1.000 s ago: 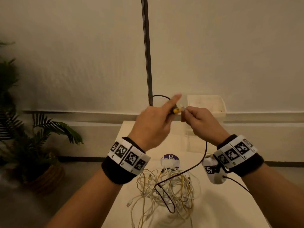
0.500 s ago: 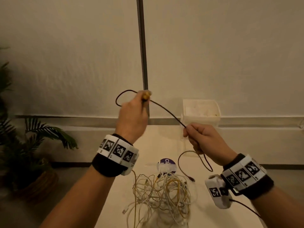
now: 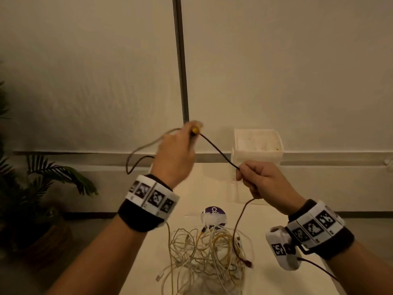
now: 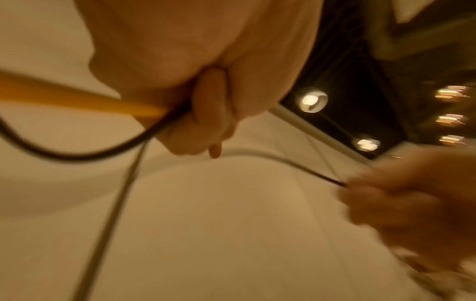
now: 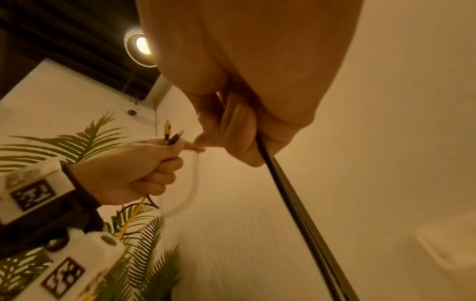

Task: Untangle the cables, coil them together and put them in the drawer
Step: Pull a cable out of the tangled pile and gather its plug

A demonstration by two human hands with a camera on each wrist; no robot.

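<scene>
My left hand is raised above the white table and grips a bundle of cable ends, among them a yellow plug. A black cable runs taut from it down to my right hand, which pinches it. Below that hand the cable hangs in a curve to its plug on the tangled pile of white and yellow cables. In the right wrist view the left hand holds yellow and black plugs and a white cable loop. The white drawer box stands behind.
A purple round sticker lies on the table behind the pile. A metal pole rises along the wall behind my left hand. A potted plant stands on the floor to the left of the table.
My hands, close together a second ago, have drawn apart: the left went up and left, the right came down. The black cable now stretches between them and loops hang left of my left hand.
</scene>
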